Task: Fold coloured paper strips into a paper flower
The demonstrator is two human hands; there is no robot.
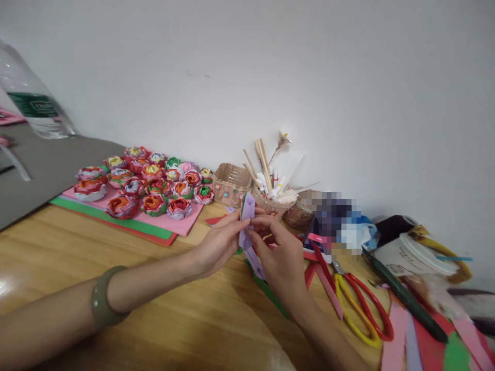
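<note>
A folded lilac paper piece (248,204) with a green layer along its edge stands upright between my two hands. The fingers of my left hand (221,241) pinch it from the left, and a greenish bangle (103,299) circles that wrist. My right hand (280,252) is closed on the same paper, thumb and forefinger at its middle. Below the fingers, more lilac paper (254,263) and a green strip (270,296) show, partly hidden by my right hand. Red and pink paper strips (328,291) lie to the right.
Several folded paper flowers (154,188) rest on stacked coloured sheets (187,222) at left. A small basket (232,185) and a holder with sticks (266,165) stand by the wall. Scissors (359,304), a dark green knife-like tool (406,296) and a white tub (413,255) are right; a bottle (34,98) is far left.
</note>
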